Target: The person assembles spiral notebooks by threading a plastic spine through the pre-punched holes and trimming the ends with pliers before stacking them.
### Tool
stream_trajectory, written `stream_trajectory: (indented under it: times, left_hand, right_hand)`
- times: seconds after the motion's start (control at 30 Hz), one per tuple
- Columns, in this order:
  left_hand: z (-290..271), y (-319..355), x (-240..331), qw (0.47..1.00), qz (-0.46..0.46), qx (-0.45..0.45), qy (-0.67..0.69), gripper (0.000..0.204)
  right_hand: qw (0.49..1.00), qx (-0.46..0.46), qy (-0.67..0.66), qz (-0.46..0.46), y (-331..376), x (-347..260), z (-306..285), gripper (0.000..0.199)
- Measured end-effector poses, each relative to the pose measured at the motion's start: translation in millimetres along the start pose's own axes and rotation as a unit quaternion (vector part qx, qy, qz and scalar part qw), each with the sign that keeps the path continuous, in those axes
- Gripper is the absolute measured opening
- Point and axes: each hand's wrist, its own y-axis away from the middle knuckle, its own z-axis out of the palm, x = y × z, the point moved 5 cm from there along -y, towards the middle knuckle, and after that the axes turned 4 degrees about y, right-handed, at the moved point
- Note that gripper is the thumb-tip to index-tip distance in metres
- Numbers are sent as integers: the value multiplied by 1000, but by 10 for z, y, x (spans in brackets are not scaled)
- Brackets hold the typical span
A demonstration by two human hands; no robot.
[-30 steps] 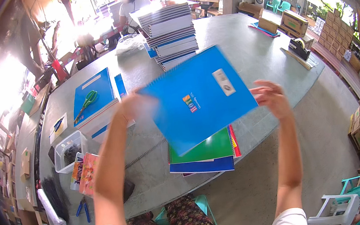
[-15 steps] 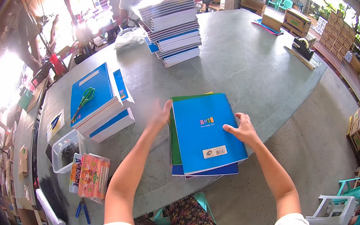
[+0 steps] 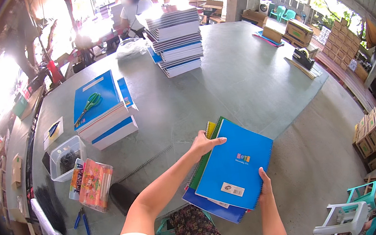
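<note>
- I see the grey table (image 3: 239, 79) filling most of the view, its near edge curving past me at 6 o'clock.
- A tall stack (image 3: 175, 42) of spiral notebooks stands at 12 o'clock, well apart from my hands.
- A lower blue pile (image 3: 103, 106) sits at 10 o'clock with green scissors (image 3: 88, 105) lying on top.
- My left hand (image 3: 206, 143) reaches out on a nearly straight arm from 7 o'clock, fingers spread flat on the far left corner of the blue notebook (image 3: 235, 163).
- My right hand (image 3: 265, 187) comes up from 6 o'clock and grips the notebook's near right edge, thumb on the cover.
- So the hands are apart, one at each end of the same notebook.
- The notebook lies at the table's near edge, at 5 o'clock, topping a small pile of green, yellow and dark blue covers. It is bright blue, spiral-bound along one side, with a small coloured mark mid-cover and a white sticker near its lower corner.
- A clear tub (image 3: 65, 157) and an orange packet (image 3: 94, 184) sit at 8 o'clock.
</note>
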Motion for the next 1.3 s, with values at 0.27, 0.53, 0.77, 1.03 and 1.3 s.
stream_trajectory:
  times: [0.27, 0.53, 0.77, 1.03, 1.3]
  left_hand:
    - [-665, 1247, 1018, 916, 357, 35, 178, 99]
    - [-1075, 1363, 387, 844, 481, 88, 222, 107]
    - [-1108, 1324, 443, 841, 441, 56, 309, 95]
    - [-999, 1268, 288, 870, 434, 80, 222, 113]
    - [-792, 723, -863, 933, 338, 21, -120, 91]
  right_hand:
    - [955, -126, 126, -238, 24, -570, 801, 81]
    - [842, -104, 205, -488, 21, -782, 1593, 89]
    - [839, -160, 229, -468, -142, -972, 1493, 88]
    - [837, -152, 262, -455, -166, -944, 1592, 95]
    - [792, -215, 456, -344, -722, 126, 578, 90]
